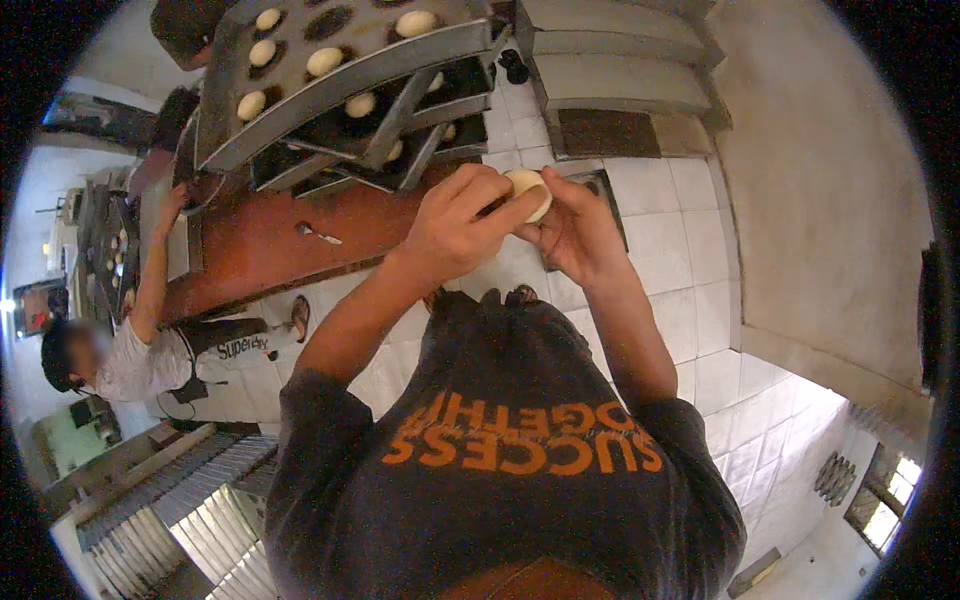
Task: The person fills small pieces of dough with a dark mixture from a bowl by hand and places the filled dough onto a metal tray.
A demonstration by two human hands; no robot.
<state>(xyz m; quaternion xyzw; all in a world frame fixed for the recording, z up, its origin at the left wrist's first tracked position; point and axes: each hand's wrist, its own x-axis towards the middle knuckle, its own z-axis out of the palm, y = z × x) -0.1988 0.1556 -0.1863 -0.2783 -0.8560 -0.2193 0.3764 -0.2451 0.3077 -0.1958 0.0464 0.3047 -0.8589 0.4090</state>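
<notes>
Between my two hands, over the floor at the centre of the head view, is a pale round piece of dough (529, 185). My left hand (462, 220) has its fingers curled against the dough's left side, with a finger across its front. My right hand (580, 228) grips it from the right and below. Parts of the dough are hidden by my fingers. Above my left hand, stacked metal trays (300, 110) hold several pale dough pieces (322, 61) in dark hollows.
A long red-brown table (255, 275) with a small metal utensil (320, 233) lies beyond my hands. At left, a co-worker (140, 355) reaches toward the table, near more trays (105, 250). Pale steps (620, 75) stand at top right, a wall (830, 200) at right, slatted racks (170, 520) at lower left.
</notes>
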